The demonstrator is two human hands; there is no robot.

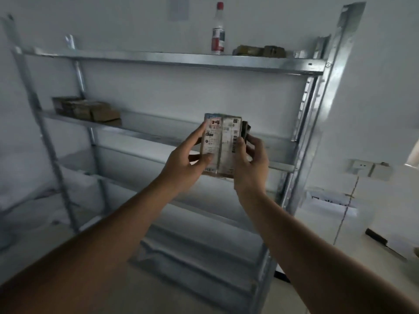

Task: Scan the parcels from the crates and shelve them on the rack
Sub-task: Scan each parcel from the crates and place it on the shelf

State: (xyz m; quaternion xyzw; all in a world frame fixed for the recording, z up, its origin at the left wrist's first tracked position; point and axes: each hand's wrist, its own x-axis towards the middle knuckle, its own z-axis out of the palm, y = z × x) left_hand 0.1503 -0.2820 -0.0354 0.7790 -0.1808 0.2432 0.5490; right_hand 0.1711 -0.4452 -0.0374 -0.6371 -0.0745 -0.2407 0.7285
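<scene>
White-walled room, metal rack ahead. Nearest: both arms raised, left hand & right hand each clamped on a side of one labelled parcel, held upright in front of the mid shelf, label w/ barcodes facing the camera. Farther back: brown boxes on mid shelf, left end. Top shelf: bottle w/ red cap beside more small boxes.

Both arms outstretched, left grip and right grip raised, fingers curled
</scene>
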